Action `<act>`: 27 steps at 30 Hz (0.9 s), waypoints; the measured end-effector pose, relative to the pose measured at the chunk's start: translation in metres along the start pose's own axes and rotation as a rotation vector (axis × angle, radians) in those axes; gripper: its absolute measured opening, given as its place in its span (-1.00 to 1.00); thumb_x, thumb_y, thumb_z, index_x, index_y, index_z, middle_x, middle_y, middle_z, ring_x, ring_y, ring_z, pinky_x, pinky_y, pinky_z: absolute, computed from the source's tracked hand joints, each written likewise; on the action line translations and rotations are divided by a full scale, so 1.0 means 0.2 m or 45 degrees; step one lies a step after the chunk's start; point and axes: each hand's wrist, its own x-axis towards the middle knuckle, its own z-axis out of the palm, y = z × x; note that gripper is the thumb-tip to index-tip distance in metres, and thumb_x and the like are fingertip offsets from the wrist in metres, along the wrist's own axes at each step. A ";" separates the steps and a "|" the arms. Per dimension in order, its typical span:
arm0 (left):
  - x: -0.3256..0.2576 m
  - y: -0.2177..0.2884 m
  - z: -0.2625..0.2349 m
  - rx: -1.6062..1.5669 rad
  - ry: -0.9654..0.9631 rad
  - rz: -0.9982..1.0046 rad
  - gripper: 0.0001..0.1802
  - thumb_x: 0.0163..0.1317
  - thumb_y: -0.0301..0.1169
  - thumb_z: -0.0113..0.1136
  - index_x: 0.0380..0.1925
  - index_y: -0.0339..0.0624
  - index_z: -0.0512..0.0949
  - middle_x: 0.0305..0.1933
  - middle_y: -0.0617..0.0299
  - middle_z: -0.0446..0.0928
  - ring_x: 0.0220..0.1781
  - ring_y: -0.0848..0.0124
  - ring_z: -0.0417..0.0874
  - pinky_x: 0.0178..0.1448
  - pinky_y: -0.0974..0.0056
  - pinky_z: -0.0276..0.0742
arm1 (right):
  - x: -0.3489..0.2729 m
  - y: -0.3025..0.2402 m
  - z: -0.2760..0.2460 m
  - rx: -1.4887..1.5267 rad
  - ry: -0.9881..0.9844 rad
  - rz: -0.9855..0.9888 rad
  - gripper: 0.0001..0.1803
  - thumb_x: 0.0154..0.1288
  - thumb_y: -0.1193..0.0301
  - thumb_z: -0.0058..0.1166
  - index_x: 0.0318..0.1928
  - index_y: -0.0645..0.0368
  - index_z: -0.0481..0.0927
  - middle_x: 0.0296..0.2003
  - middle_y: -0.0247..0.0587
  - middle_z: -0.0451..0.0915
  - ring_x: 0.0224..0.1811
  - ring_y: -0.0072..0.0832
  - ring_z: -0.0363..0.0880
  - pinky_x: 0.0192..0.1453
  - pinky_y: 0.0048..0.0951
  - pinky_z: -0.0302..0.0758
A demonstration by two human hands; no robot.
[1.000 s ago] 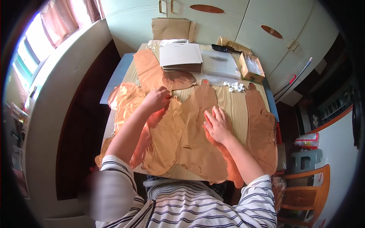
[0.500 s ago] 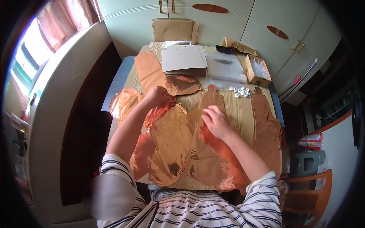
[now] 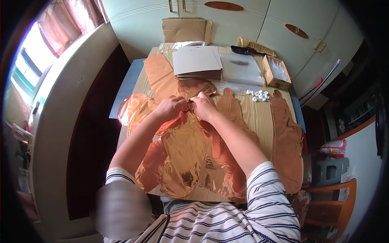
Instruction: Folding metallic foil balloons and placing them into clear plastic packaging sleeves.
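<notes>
Both hands meet over the middle of the table at the top end of a flat, shiny orange-gold foil balloon. My left hand is closed on the balloon's upper edge. Right beside it, my right hand pinches at the same edge, with its fingertips partly hidden. Another foil balloon lies flat under my right forearm, its top tab showing a small red mark. Crumpled orange foil is bunched left of my left hand. A further flat balloon rests along the table's right side.
Beyond my hands lie a stack of white sheets and clear plastic bags. Several small white rolls sit near an open cardboard box. Flattened cardboard leans on the cabinet. A wooden chair stands at right.
My right hand has moved left and away from me to meet my left hand, closing on the foil. The foil beneath it has shifted left. My left hand stays nearly in place.
</notes>
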 end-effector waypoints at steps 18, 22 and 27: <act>0.12 -0.10 -0.17 -0.539 -0.075 -0.949 -0.62 0.06 -0.20 0.55 -0.24 -0.25 0.74 -0.36 0.09 0.74 -0.35 0.32 0.74 -0.24 0.23 0.63 | -0.07 -0.08 -0.02 0.039 0.282 -0.390 -0.80 0.21 0.42 0.22 -0.16 0.13 0.74 -0.15 -0.08 0.54 -0.04 -0.07 0.56 0.03 -0.06 0.51; 0.13 -0.11 -0.13 -0.291 0.066 -0.893 -0.52 0.05 -0.14 0.54 -0.08 -0.18 0.72 -0.20 0.06 0.75 -0.18 0.16 0.77 -0.05 0.13 0.63 | -0.12 -0.09 0.02 -0.229 0.084 -0.245 -0.80 0.23 0.32 0.20 -0.19 0.09 0.74 0.05 -0.03 0.48 0.23 -0.01 0.38 0.23 0.01 0.37; 0.09 -0.03 -0.04 0.116 0.075 -0.495 -0.68 0.14 -0.23 0.38 -0.15 -0.15 0.70 0.01 0.10 0.70 0.04 0.06 0.69 0.21 -0.05 0.51 | -0.09 -0.01 0.06 -0.149 0.214 -0.307 -0.74 0.24 0.27 0.21 -0.11 0.09 0.74 0.13 0.07 0.47 0.27 0.04 0.35 0.39 0.08 0.25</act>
